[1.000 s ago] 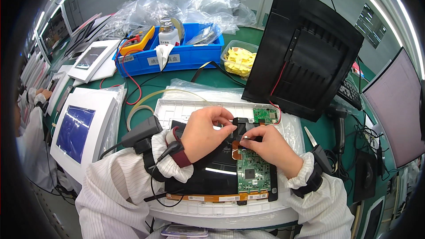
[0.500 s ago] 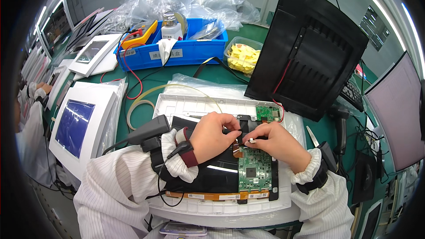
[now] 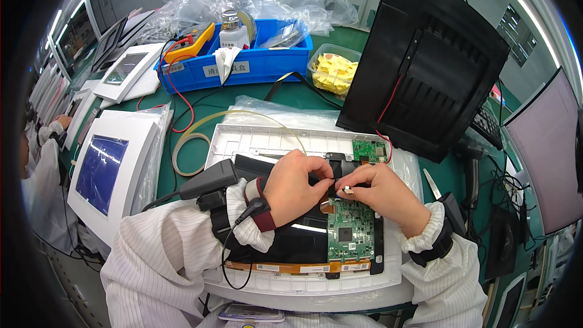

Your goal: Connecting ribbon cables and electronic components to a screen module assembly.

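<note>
Pinches a small white piece in the grip of the right hand, by the far end of a big, flat, green circuit board, with the left hand just beside, hard to tell if open or closed.

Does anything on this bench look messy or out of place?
Nothing looks spilled or plainly broken. Untidiest are the black cables tangled beside the screen at right; crumpled plastic bags are also heaped behind the blue box.
</note>
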Demonstrator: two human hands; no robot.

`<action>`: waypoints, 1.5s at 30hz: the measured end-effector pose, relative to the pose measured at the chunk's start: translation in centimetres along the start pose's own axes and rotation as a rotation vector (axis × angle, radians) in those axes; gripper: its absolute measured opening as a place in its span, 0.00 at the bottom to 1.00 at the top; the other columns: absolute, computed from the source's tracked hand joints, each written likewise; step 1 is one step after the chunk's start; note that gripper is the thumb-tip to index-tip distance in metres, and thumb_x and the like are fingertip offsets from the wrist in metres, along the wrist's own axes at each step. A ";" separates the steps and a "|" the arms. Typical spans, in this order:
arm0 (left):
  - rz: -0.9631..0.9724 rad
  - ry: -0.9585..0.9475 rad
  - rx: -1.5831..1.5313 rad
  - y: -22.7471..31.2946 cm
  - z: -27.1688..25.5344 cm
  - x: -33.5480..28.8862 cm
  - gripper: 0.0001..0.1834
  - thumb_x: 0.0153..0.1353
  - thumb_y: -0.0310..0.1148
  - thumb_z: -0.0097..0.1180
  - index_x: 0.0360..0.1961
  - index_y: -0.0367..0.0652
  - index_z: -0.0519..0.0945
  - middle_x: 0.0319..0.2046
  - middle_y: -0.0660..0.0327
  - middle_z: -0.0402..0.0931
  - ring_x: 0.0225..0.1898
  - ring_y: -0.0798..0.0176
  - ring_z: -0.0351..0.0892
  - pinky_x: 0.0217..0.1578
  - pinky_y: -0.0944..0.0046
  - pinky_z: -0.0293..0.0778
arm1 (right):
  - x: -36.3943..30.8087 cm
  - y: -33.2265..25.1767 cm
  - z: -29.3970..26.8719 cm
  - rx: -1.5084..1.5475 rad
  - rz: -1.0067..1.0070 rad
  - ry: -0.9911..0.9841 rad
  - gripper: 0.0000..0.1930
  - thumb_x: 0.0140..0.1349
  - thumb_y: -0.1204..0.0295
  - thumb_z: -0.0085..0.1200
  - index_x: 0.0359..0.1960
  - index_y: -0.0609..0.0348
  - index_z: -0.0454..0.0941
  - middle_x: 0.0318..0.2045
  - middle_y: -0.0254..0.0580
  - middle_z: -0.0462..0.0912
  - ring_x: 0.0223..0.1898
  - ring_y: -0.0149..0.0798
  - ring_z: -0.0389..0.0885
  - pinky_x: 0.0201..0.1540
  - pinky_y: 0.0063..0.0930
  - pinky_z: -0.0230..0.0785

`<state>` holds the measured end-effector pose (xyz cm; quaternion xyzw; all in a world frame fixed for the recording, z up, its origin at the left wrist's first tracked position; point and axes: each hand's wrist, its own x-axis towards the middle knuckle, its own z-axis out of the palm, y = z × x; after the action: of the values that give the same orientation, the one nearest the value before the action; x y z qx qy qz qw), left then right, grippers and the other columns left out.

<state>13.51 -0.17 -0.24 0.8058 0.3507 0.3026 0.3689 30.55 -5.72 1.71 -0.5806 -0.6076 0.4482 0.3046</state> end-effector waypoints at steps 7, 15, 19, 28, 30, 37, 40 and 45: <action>-0.019 -0.057 -0.045 -0.1 0.2 0.0 0.04 0.43 0.29 0.58 0.22 0.43 0.78 0.19 0.65 0.75 0.25 0.64 0.67 0.28 0.67 0.65 | 0.0 0.1 0.0 -0.002 -0.005 0.005 0.07 0.47 0.76 0.57 0.29 0.66 0.79 0.23 0.41 0.80 0.24 0.27 0.74 0.30 0.19 0.66; -0.088 -0.099 -0.050 -0.1 0.3 0.1 0.04 0.43 0.29 0.58 0.22 0.42 0.78 0.19 0.64 0.76 0.25 0.64 0.69 0.29 0.67 0.65 | 0.0 0.2 0.0 -0.012 -0.013 0.017 0.07 0.47 0.76 0.57 0.28 0.66 0.79 0.22 0.41 0.80 0.24 0.28 0.74 0.30 0.20 0.65; -0.074 -0.059 -0.045 0.0 0.0 0.2 0.04 0.43 0.29 0.58 0.23 0.42 0.78 0.19 0.64 0.76 0.25 0.65 0.69 0.29 0.67 0.65 | 0.0 0.0 0.0 -0.025 -0.032 0.012 0.07 0.47 0.76 0.57 0.28 0.66 0.79 0.21 0.41 0.80 0.24 0.28 0.74 0.30 0.20 0.65; -0.033 -0.056 -0.023 0.0 0.2 0.1 0.03 0.43 0.28 0.58 0.22 0.43 0.78 0.18 0.65 0.75 0.26 0.64 0.66 0.29 0.67 0.64 | 0.0 0.3 0.0 -0.031 -0.037 0.018 0.07 0.47 0.76 0.56 0.28 0.66 0.79 0.21 0.40 0.79 0.23 0.28 0.74 0.29 0.20 0.65; 0.075 0.002 0.065 -0.4 0.4 0.1 0.03 0.43 0.28 0.58 0.22 0.43 0.78 0.18 0.65 0.74 0.26 0.64 0.65 0.28 0.66 0.64 | 0.1 0.4 0.0 -0.014 -0.051 0.025 0.07 0.47 0.76 0.56 0.28 0.66 0.79 0.21 0.40 0.79 0.23 0.27 0.73 0.29 0.19 0.65; 0.090 -0.014 0.068 -0.3 0.4 0.0 0.03 0.43 0.28 0.58 0.22 0.43 0.78 0.19 0.65 0.75 0.26 0.63 0.65 0.28 0.66 0.64 | 0.0 0.2 0.1 -0.016 -0.042 0.024 0.07 0.47 0.76 0.56 0.28 0.66 0.79 0.20 0.41 0.79 0.22 0.27 0.73 0.29 0.19 0.65; 0.067 -0.020 0.061 -0.3 0.5 0.0 0.03 0.43 0.28 0.58 0.22 0.43 0.78 0.19 0.65 0.75 0.26 0.63 0.66 0.28 0.67 0.64 | 0.1 0.4 0.1 -0.012 -0.049 0.024 0.07 0.47 0.76 0.56 0.28 0.66 0.79 0.20 0.41 0.79 0.22 0.28 0.74 0.29 0.20 0.65; -0.014 -0.064 -0.002 -0.2 0.4 0.0 0.03 0.43 0.28 0.58 0.22 0.42 0.78 0.19 0.64 0.76 0.25 0.64 0.66 0.28 0.67 0.64 | 0.1 0.5 0.1 -0.028 -0.055 0.029 0.07 0.47 0.75 0.57 0.28 0.66 0.79 0.20 0.41 0.79 0.22 0.29 0.74 0.28 0.20 0.65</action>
<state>13.78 -0.21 -0.67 0.8123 0.3437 0.2745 0.3830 30.66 -5.68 1.16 -0.5743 -0.6251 0.4225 0.3176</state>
